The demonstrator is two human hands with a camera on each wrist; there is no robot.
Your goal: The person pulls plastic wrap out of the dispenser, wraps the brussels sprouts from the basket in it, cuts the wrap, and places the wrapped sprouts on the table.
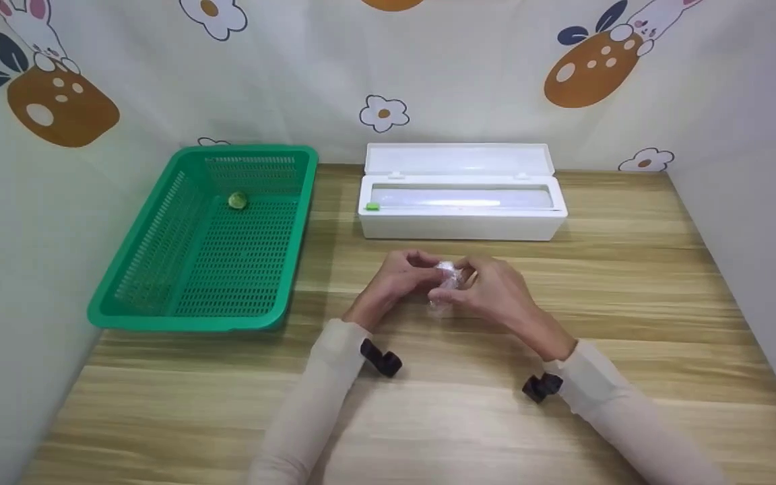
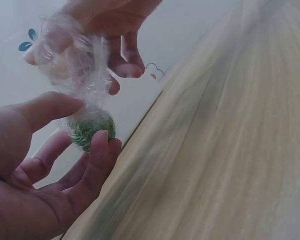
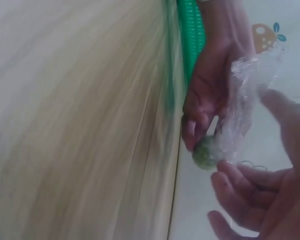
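Observation:
A small round green vegetable (image 2: 92, 131), leafy like a Brussels sprout, sits in clear plastic wrap (image 2: 87, 75) whose loose part is gathered above it. My left hand (image 1: 398, 277) holds the vegetable between thumb and fingertips, as the left wrist view shows. Around the gathered wrap, my right hand (image 1: 499, 289) pinches with thumb and fingers. In the right wrist view its fingertips (image 3: 224, 167) are right at the wrapped vegetable. From the head view the vegetable is hidden by the hands, and only the shiny wrap shows between them.
At the left stands a green plastic basket (image 1: 287, 269) with one small round green vegetable (image 1: 237, 200) inside. Behind the hands, a white cling-film box (image 1: 462, 228) has its lid raised, with a film roll (image 1: 462, 197) and a green slider (image 1: 372, 207). Patterned curtains (image 1: 294, 87) border the wooden table.

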